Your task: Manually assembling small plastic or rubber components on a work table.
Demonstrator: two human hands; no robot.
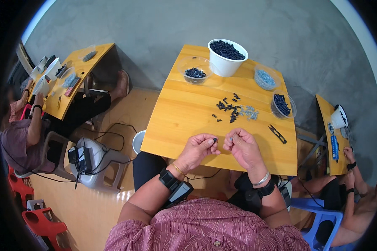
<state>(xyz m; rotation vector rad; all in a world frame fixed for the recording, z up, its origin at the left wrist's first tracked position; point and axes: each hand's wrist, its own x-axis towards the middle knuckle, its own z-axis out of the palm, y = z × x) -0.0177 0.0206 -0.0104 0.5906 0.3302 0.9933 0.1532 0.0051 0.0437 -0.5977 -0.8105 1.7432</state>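
My left hand (198, 148) pinches a small black plastic piece (215, 139) between thumb and fingertips, just above the near edge of the wooden table (184, 108). Close beside it, my right hand (242, 146) holds a tiny silver screw (231, 137) at its fingertips. The two hands almost touch. Ahead of them on the table lie a loose pile of small black pieces (228, 109) and a small heap of silver screws (249, 112).
A white bucket of black pieces (227, 56) stands at the table's far edge, with clear bowls (194, 69) (266, 78) (282, 105) around it. Black snips (277, 134) lie at right. Other people work at tables on the left (71, 79) and right (333, 138). Red stools (42, 221) stand at lower left.
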